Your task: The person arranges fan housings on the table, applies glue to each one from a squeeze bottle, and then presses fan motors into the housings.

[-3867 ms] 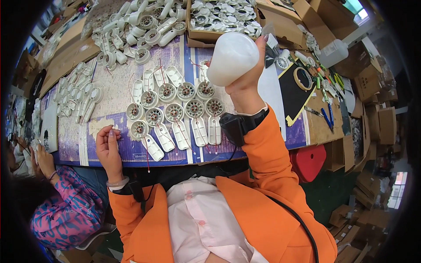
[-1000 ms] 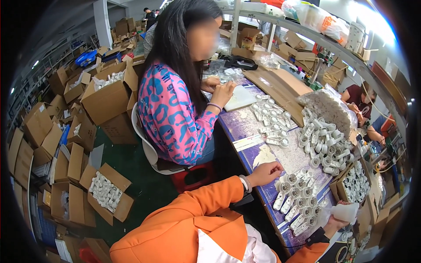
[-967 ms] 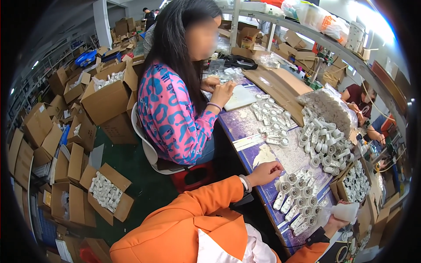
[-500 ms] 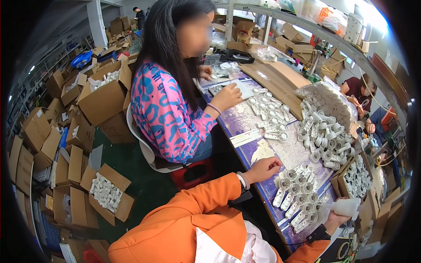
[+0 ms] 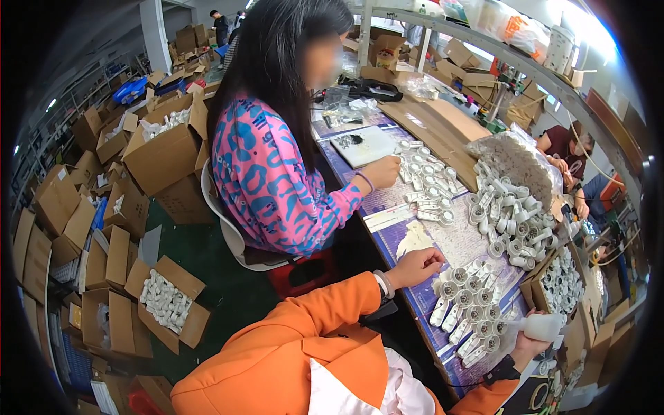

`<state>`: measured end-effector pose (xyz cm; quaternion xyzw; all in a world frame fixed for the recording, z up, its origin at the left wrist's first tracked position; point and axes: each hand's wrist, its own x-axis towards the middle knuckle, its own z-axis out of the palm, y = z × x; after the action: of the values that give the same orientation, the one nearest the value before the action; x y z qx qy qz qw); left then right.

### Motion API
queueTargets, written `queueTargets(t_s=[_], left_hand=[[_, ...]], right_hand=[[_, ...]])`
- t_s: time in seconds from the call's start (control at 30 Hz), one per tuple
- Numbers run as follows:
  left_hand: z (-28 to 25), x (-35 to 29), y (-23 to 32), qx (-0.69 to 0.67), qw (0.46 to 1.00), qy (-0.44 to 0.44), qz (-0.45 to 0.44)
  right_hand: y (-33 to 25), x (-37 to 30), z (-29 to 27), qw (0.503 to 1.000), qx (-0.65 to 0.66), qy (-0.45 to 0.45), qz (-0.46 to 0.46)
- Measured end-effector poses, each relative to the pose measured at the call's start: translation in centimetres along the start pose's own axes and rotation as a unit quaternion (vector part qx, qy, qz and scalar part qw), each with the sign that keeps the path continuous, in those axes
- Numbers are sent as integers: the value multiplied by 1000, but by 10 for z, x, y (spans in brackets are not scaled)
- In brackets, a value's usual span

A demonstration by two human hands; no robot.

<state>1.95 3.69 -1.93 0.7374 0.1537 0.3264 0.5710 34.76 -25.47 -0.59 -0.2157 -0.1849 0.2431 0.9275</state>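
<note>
While a co-worker's hand has moved from the white board to loose parts at upper centre, the right hand still grips the white container beside the fan units, lower right, and the half-curled left hand looks empty, suggesting a pause.

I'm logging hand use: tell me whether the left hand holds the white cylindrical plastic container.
No, the right hand grips that container; the left hand is well apart.
</note>
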Motion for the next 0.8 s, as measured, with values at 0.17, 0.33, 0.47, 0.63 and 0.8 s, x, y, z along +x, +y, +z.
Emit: queueTargets(t_s=[0.17,0.33,0.47,0.63,0.8], left_hand=[[-1,1,-3,-4,1000,-23,2],[-2,2,-5,-42,999,-35,-2],[-3,3,-4,-58,998,-29,-24],[-2,1,-2,-79,997,-6,-21],[-3,0,-3,-96,995,35,-10]], right_hand=[[-3,7,-17,999,31,-40,19],[3,-4,31,983,44,176,-8],[9,-8,44,985,24,168,-25],[5,-8,24,998,3,59,-11],[7,-9,30,999,21,41,-2]])
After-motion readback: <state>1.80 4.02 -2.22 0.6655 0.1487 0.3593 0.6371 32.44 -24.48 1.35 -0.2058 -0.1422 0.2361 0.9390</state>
